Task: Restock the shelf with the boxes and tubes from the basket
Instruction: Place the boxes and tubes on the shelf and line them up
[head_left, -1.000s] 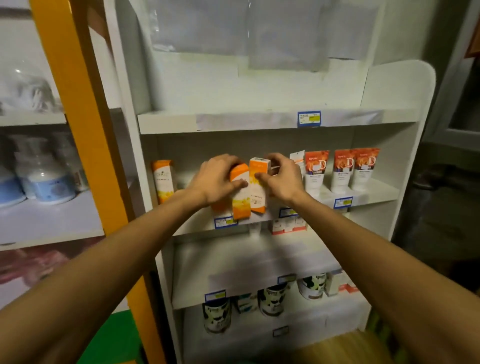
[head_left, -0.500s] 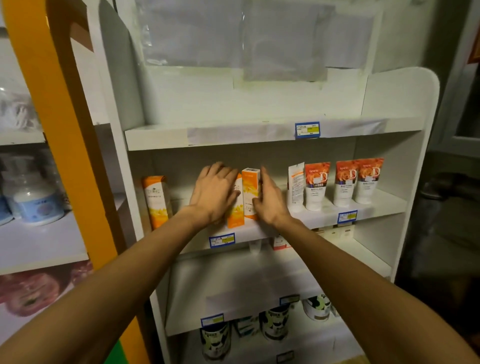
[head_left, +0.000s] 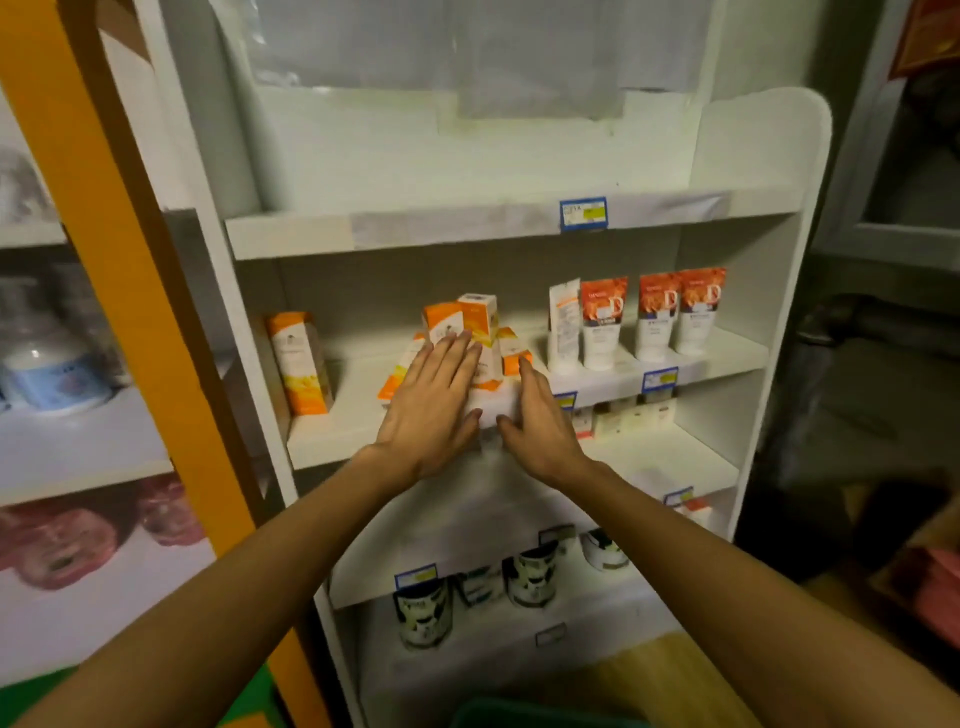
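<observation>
Orange-and-white boxes (head_left: 470, 332) stand clustered, some tilted, on the shelf (head_left: 343, 431); left hand (head_left: 434, 402) and right hand (head_left: 537, 421) press them, fingers straight.

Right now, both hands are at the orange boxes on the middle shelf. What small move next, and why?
Probably press the orange boxes back and square them: they stand bunched and uneven near the shelf edge, with the left hand flat against them and the right hand beside.

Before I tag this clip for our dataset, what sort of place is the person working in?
Probably a small shop, likely a pharmacy or cosmetics store: blue price labels on the white shelf edges, matching orange-topped tubes facing outward, and orange boxes being lined up.
</observation>
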